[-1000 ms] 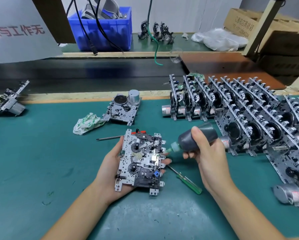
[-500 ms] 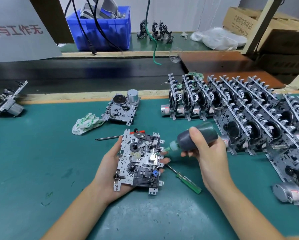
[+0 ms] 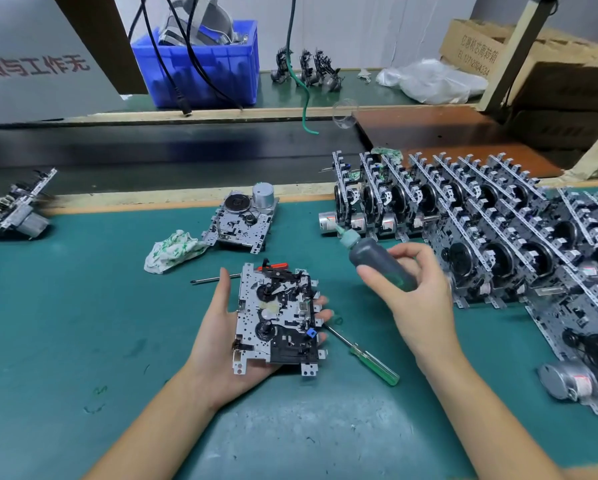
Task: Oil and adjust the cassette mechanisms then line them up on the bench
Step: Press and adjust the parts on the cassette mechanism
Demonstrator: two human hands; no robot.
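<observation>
1. left hand (image 3: 221, 344) lies palm up over the green bench (image 3: 65, 323), cradling a cassette mechanism (image 3: 278, 322); thumb straight along its left edge, fingertips curling up at its right edge.
2. right hand (image 3: 418, 299) grips a dark oil bottle (image 3: 380, 263), thumb and fingers wrapped round it, green nozzle tilted up and away to the left, clear of the held mechanism.
3. a green-handled screwdriver (image 3: 366, 358) lies on the bench just right of the left hand, tip under the fingers.
4. a second driver (image 3: 214, 279) lies behind the left thumb.
5. another mechanism (image 3: 242, 225) lies flat farther back, a crumpled rag (image 3: 172, 251) touching its left corner.
6. rows of mechanisms (image 3: 481, 230) stand on edge at right, packed side by side.
7. one more unit (image 3: 16, 209) sits at far left.
</observation>
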